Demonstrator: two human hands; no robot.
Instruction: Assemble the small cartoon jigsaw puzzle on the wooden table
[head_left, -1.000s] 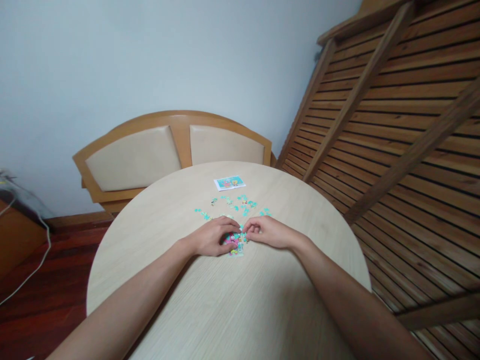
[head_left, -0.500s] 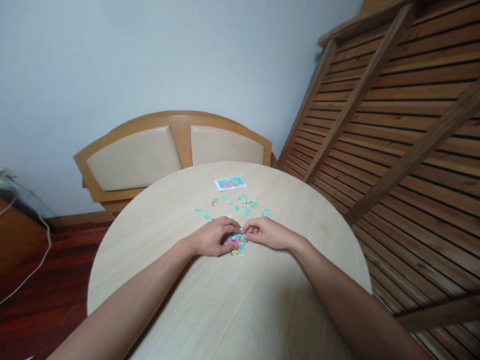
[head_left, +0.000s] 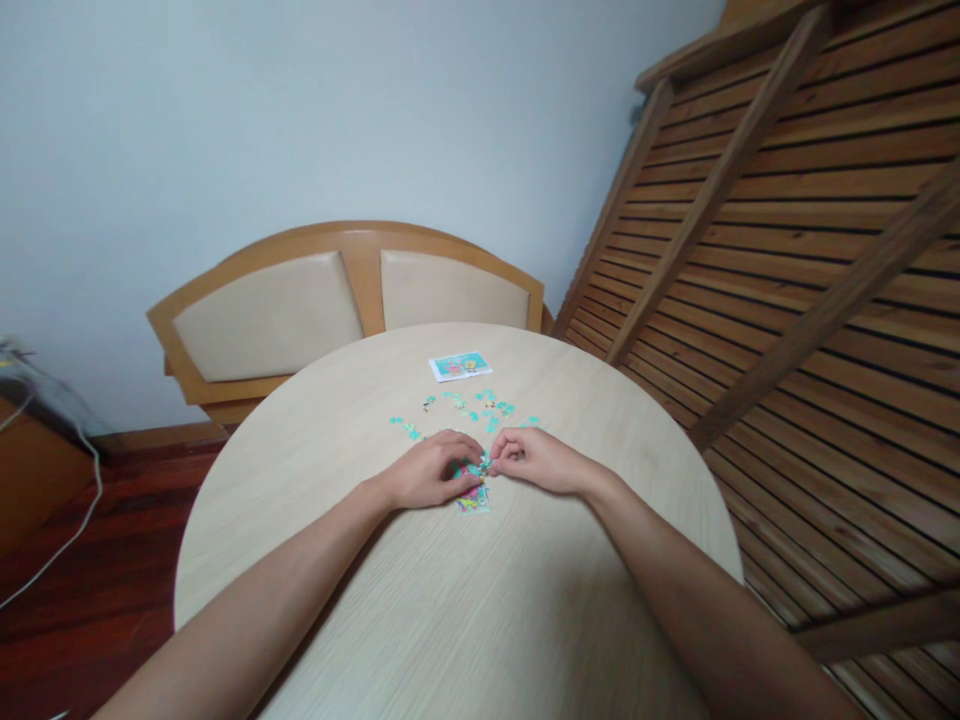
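A partly joined jigsaw puzzle, pink, yellow and teal, lies on the round table in front of me. My left hand curves over it from the left, thumb on the near side and fingers at the far side, gripping it and hiding part of it. From the right, my right hand pinches a small teal puzzle piece at the puzzle's upper right edge. The fingertips cover some of this piece. Loose teal puzzle pieces are scattered just beyond both hands.
A picture card with cartoon figures lies farther back on the pale wooden table. Behind the table stands a headboard with cream panels. A slatted wooden frame leans at the right. A white cable hangs at the left.
My right hand has shifted slightly up, and its pinched fingers now show a teal piece against the puzzle's upper edge. The left hand has barely moved; its thumb sits a little higher.
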